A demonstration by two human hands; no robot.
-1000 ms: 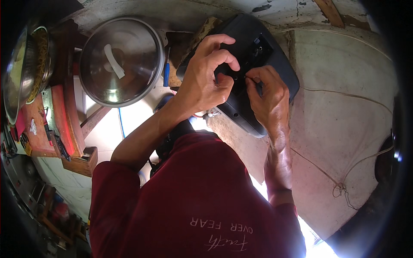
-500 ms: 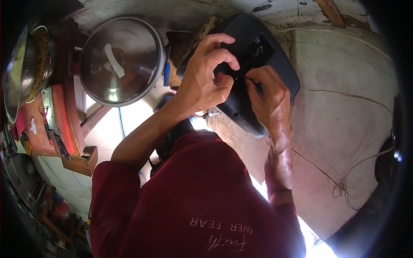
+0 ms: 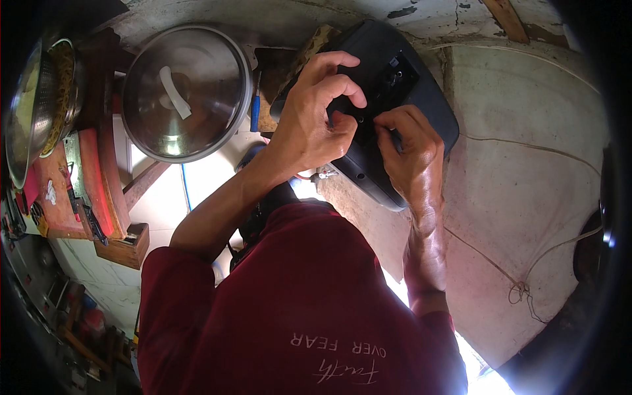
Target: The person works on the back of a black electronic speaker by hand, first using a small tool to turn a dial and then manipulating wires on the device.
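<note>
A large black plastic case (image 3: 429,108), which looks like a speaker, lies in front of me with a recessed panel of small knobs or sockets (image 3: 397,74). My left hand (image 3: 315,122) is over its near left part, fingers curled but apart from the thumb, with nothing visible between them. On the other side, my right hand (image 3: 415,145) pinches thumb and forefinger together close to the panel's lower end. Whatever sits between those fingertips is too small or hidden to make out. A small round hole (image 3: 360,176) shows on the case's near side.
Left of the case stands a big pot with a steel lid (image 3: 204,85) and white handle. A blue-handled screwdriver (image 3: 255,113) is beside it. Farther left are a wooden table (image 3: 56,168) with tools and a colander (image 3: 29,112). A thin cord (image 3: 520,288) lies at right.
My right hand has shifted and turned very slightly, its fingertips still pinched at the same spot. The left hand and the black case look unmoved.
</note>
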